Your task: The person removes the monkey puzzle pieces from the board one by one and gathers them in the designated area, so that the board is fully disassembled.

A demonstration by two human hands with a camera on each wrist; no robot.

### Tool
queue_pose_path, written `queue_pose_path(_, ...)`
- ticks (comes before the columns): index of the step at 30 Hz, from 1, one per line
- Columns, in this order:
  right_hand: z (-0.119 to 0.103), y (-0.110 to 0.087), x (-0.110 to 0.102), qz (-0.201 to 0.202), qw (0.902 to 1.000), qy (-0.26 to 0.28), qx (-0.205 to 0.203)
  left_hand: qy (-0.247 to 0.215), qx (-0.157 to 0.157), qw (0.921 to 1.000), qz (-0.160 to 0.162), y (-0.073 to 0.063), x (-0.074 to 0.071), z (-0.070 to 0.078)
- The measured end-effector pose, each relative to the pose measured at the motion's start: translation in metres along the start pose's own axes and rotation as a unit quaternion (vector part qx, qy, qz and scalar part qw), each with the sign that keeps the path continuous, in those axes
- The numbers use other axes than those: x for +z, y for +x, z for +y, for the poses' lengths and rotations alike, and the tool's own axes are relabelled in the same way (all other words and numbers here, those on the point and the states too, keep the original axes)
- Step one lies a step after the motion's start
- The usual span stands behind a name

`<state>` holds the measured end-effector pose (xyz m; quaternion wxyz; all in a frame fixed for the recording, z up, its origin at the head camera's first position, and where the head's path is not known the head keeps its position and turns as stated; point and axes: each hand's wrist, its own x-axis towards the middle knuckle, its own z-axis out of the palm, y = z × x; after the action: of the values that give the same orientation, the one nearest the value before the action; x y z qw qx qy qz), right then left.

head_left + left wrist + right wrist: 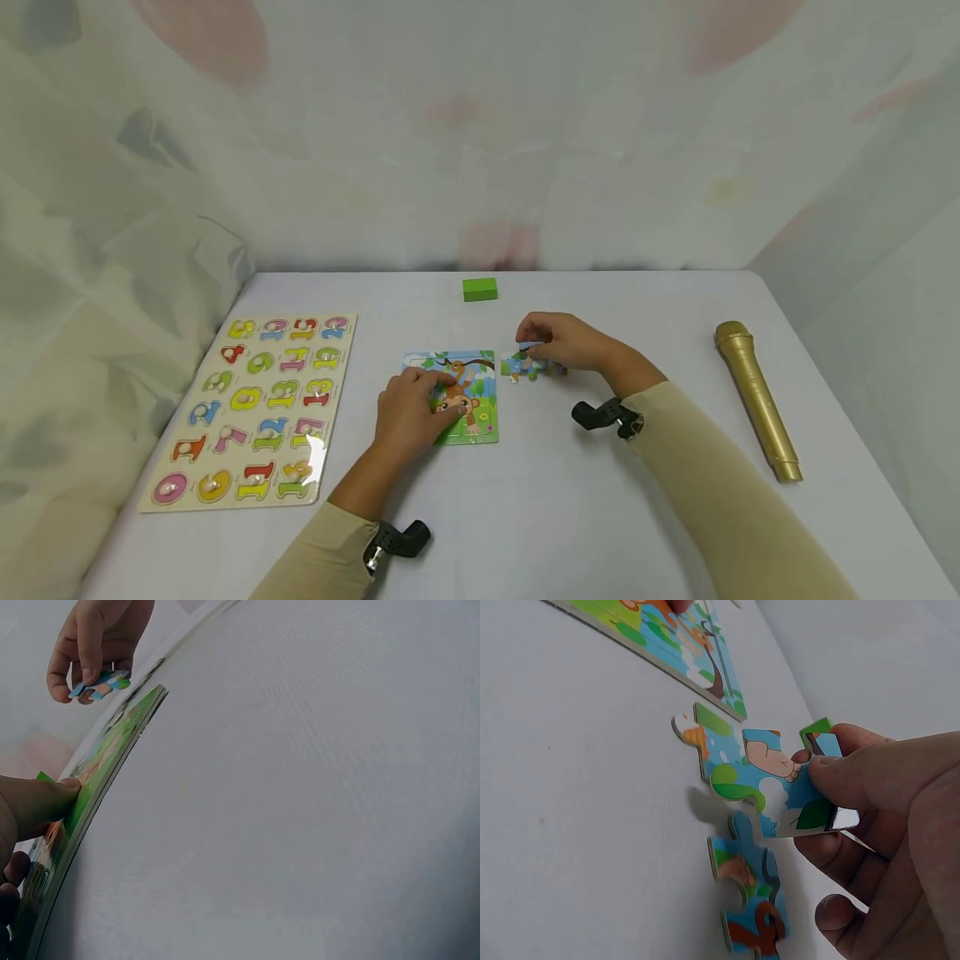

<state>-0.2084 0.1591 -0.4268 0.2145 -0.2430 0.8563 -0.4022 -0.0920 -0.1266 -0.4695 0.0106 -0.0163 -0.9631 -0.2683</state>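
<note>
Pinching one jigsaw piece [784,791], right of centre in the right wrist view: your right hand [561,340], thumb and fingers clamped. That view separates at least two loose pieces [739,868], a cluster in the head view's centre. One puzzle board [489,423], frame centre; your left hand [408,406] on it, thumb and forefinger apart. One number board [225,412], left; one green block [480,290], upper centre; one gold microphone [757,400], right.

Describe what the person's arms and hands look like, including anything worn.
The left hand and right hand are bare, without gloves. The left sleeve and right sleeve are plain tan. At the cuffs sit a black left wrist device and a matching right wrist device, each with a rounded, protruding end.
</note>
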Motion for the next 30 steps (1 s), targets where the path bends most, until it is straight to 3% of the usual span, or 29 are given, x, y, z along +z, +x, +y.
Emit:
queue_pose_path(26,0.047,-0.049,-0.037,0.035,0.9986,-0.002,0.041,-0.003,-0.001,1.0000,-0.007,0.001,0.001,-0.001)
queue_pose_path(30,0.052,-0.055,-0.040,0.042,0.9979,-0.022,0.044,-0.005,-0.001,1.0000,-0.005,0.000,0.000,-0.001)
